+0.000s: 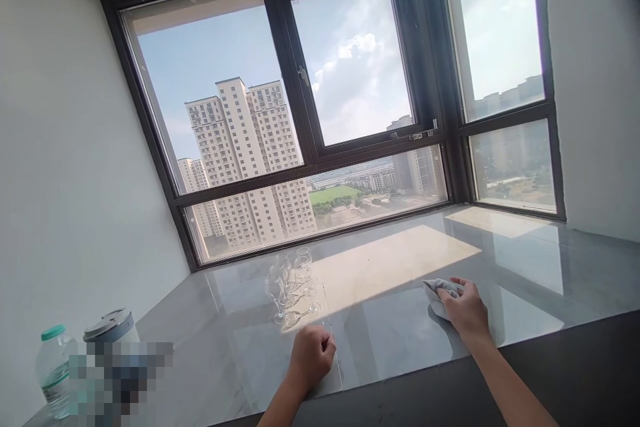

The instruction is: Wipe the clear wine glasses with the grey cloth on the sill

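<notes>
My right hand [466, 313] is closed around a crumpled light grey cloth [436, 297], held at the surface of the glossy grey window sill [380, 333]. To the left, my left hand [313, 357] is curled into a fist near the sill's front edge, and nothing shows in it. Just beyond that fist stands a cluster of several clear stemmed glasses [290, 283], partly overlapping one another. Sunlight and reflections make their outlines hard to separate.
At the far left stand a clear plastic bottle with a green cap [54, 363] and a lidded container [113, 327], its lower part pixelated. A dark-framed window [307, 163] closes off the back. White walls [65, 133] flank the sill.
</notes>
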`<state>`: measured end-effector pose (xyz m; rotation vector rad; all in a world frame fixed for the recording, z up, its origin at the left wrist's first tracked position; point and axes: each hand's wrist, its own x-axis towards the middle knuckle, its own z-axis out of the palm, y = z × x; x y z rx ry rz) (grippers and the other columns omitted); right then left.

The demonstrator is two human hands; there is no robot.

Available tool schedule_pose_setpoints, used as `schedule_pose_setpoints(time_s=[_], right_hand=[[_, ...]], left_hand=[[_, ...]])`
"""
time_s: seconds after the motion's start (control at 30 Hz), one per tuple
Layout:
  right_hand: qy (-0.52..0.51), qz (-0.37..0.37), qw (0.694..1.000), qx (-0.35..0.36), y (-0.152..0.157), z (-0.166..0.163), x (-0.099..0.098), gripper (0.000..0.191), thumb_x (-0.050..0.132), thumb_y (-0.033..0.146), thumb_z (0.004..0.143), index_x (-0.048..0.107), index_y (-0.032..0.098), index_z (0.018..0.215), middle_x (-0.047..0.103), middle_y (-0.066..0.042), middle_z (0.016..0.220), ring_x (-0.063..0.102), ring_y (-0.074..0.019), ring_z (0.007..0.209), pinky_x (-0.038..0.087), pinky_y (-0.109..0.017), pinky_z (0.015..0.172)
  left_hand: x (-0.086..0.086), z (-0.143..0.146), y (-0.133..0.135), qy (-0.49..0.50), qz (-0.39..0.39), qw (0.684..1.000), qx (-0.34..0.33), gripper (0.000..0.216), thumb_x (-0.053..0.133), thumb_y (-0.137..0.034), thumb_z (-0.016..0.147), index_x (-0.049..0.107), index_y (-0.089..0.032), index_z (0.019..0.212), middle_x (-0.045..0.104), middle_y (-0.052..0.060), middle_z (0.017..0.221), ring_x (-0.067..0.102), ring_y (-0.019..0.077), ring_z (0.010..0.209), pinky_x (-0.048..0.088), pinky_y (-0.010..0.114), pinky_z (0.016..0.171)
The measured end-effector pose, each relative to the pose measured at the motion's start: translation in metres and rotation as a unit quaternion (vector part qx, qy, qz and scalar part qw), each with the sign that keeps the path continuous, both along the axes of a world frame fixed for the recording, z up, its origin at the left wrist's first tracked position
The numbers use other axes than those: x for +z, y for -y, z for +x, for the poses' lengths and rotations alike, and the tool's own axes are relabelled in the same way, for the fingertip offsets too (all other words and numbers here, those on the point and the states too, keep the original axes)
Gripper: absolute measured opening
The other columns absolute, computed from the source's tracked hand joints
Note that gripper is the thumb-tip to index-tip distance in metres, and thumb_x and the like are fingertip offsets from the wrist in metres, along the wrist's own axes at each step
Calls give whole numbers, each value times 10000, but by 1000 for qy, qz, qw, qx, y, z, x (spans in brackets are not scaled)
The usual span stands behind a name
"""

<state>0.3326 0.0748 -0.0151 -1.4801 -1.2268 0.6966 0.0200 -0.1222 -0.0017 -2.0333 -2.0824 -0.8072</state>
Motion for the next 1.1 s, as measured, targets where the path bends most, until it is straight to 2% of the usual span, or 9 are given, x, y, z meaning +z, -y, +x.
schedule_pose_setpoints(time_s=[0.1,0.2,0.33,0.43,0.57,0.67,0.77,0.87,1.1], right_hand=[[0,-3,1000,1,3,0,3,548,588,457,716,538,166,1178,663,-186,1103,652,-317,902,469,-348,656],[-3,-9,1000,9,4,0,5,567,586,465,717,529,165,1195,655,-192,1124,650,-317,895,468,-346,639],[1,-8,1000,11,5,1,6,585,584,479,718,526,161,1206,651,-197,1132,645,-319,908,458,-334,608],[1,-8,1000,12,5,1,6,587,584,480,718,525,164,1210,651,-193,1133,647,-312,901,453,-327,601],[3,-12,1000,10,4,1,4,589,582,482,715,523,172,1211,659,-183,1114,650,-301,864,450,-328,598],[6,-9,1000,4,4,1,5,580,586,484,702,531,175,1191,664,-180,1097,648,-302,864,454,-334,613],[12,-7,1000,4,5,0,7,566,577,483,700,531,172,1170,663,-181,1097,645,-309,893,463,-342,640],[19,-8,1000,-1,7,0,10,560,567,485,688,536,167,1149,659,-188,1108,645,-325,889,469,-365,653],[26,-1,1000,6,4,-1,7,565,565,494,678,537,170,1140,663,-194,1104,642,-356,980,479,-389,702]], left_hand=[[1,-1,-1,13,8,1000,9,398,440,-261,834,221,-181,512,300,-34,501,274,98,510,147,291,551],[2,-6,-3,56,52,995,61,385,437,-281,835,246,-196,511,323,-31,500,308,112,519,168,288,552],[2,-21,-8,191,112,964,146,316,450,-349,836,363,-221,561,421,-26,551,412,139,560,281,264,569],[-1,-33,-14,288,121,934,172,162,509,-373,800,535,-214,784,556,-5,712,538,168,665,396,264,638],[-5,-42,-29,310,91,924,204,406,548,-355,776,548,-181,1142,630,56,991,618,200,881,455,281,795],[-4,-43,-43,290,62,925,238,483,541,-328,796,515,-164,1250,613,100,1181,603,207,1060,444,269,881],[-1,-44,-56,257,30,927,271,432,537,-283,807,541,-161,1221,575,127,1294,587,208,1136,432,259,903],[0,-44,-66,235,16,930,281,376,542,-267,805,574,-174,1168,577,129,1309,616,207,1095,450,254,830],[-4,-44,-79,251,32,934,252,186,513,-277,851,664,-169,848,710,102,973,671,220,879,457,287,710]])
